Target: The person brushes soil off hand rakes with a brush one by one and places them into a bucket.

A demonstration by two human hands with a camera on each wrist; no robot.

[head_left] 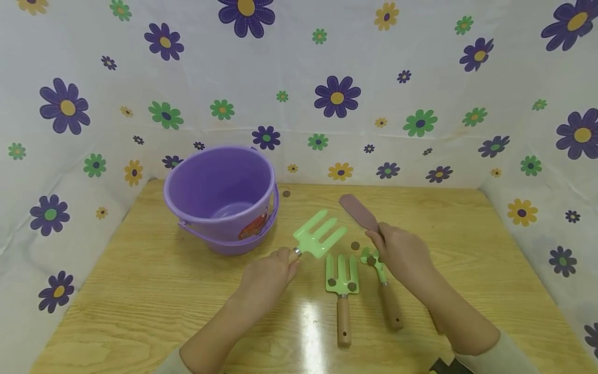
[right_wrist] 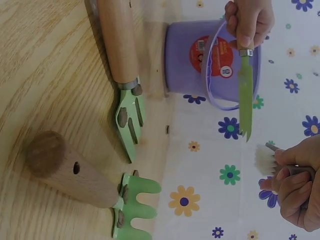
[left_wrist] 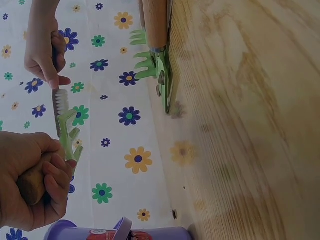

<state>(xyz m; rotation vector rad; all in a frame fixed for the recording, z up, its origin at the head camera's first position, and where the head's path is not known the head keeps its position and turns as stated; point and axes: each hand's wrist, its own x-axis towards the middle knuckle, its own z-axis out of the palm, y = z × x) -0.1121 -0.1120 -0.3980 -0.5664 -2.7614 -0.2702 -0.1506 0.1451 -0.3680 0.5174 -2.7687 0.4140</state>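
Note:
My left hand (head_left: 268, 275) grips the wooden handle of a light green garden fork (head_left: 313, 240), its tines pointing up and right above the table. In my right hand (head_left: 404, 254) is a brush with a mauve-brown back (head_left: 358, 210); the right wrist view shows its white bristles (right_wrist: 264, 159) facing the fork. Fork and brush are close together, but whether they touch cannot be told. Below them lie a second green fork (head_left: 343, 301) with brown lumps on it and a small green rake (head_left: 383, 280), also with lumps. Another wooden handle (head_left: 436, 319) is partly hidden by my right forearm.
A purple bucket (head_left: 219, 241) with its handle down stands at the back left. Loose brown lumps lie on the wooden table (head_left: 154, 291), one near the bucket (head_left: 286, 194) and one above the second fork (head_left: 355, 245). A flower-patterned white cloth (head_left: 289, 62) surrounds the back and sides.

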